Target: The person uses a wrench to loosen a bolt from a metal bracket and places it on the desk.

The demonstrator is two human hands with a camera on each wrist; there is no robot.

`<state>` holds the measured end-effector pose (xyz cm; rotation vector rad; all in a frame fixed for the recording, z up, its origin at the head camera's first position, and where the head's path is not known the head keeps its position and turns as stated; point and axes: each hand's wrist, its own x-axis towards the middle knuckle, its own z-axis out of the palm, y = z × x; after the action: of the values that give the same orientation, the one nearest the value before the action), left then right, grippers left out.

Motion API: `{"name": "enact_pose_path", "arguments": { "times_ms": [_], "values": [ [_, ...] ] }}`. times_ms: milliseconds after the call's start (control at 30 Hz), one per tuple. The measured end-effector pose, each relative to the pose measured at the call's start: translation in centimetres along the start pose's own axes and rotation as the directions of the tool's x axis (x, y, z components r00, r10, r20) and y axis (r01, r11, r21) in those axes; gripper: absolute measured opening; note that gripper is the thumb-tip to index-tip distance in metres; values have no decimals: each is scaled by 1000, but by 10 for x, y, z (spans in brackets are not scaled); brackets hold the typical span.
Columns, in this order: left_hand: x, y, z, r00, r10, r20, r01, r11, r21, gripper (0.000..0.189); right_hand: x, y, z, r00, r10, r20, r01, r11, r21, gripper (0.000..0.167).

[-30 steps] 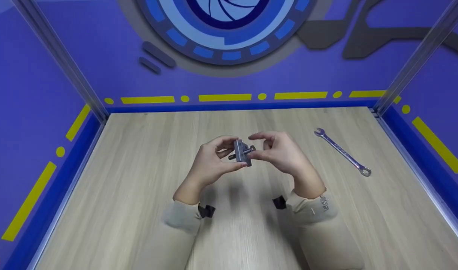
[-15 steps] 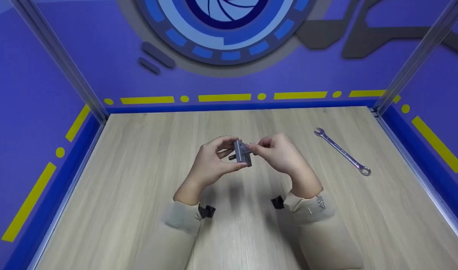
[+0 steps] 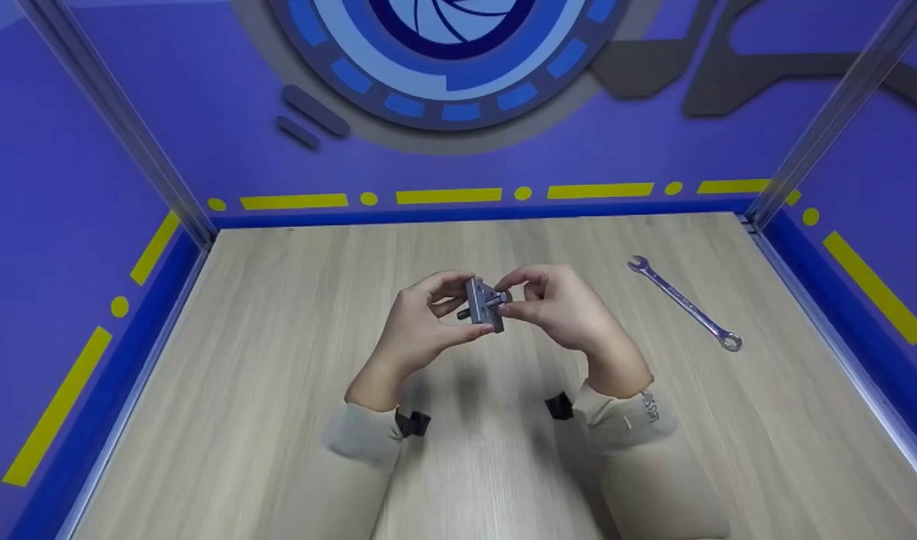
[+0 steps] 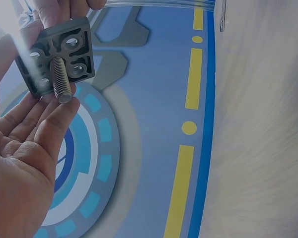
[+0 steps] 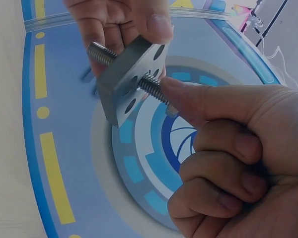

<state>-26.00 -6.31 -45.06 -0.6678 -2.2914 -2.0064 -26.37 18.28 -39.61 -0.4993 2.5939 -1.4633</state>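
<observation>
My left hand [image 3: 421, 322] holds a dark grey square plate [image 4: 84, 52] by its edges, thumb on one side and fingers on the other. Holes sit near the plate's corners. A threaded bolt [image 4: 60, 82] runs through the middle and sticks out on both faces, as the right wrist view shows. My right hand [image 3: 571, 307] pinches the bolt's head end between thumb and index finger, its other fingers curled in. Both hands are raised over the table, close together.
A combination wrench [image 3: 685, 304] lies on the wooden table [image 3: 241, 390] to the right of my right hand. Blue-purple panels [image 3: 473, 165] with yellow marks wall in the back and both sides. A black piece [image 3: 413, 424] shows at each sleeve cuff.
My right fingers covered the bolt's head end half a second ago; they have since drawn back and regripped it, leaving more of the bolt visible. The left hand and plate have barely moved.
</observation>
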Motion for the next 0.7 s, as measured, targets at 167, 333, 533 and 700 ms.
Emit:
{"name": "enact_pose_path", "arguments": {
  "times_ms": [167, 333, 533, 700],
  "values": [
    [0, 0, -1, 1000, 4, -3, -4, 1000, -1, 72, 1, 0, -1, 1000, -2, -2, 2, 1000, 27, 33],
    [0, 0, 0, 1000, 21, -11, -21, 1000, -13, 72, 3, 0, 0, 997, 51, -52, -51, 999, 10, 32],
    [0, 2, 1, 999, 35, -8, -35, 999, 6, 73, 4, 1, 3, 991, 116, -69, -122, 988, -92, 50],
    [0, 1, 2, 999, 39, 0, -39, 999, 13, 71, 3, 3, 2, 995, 79, -57, -84, 993, -87, 41]
  ]
}}
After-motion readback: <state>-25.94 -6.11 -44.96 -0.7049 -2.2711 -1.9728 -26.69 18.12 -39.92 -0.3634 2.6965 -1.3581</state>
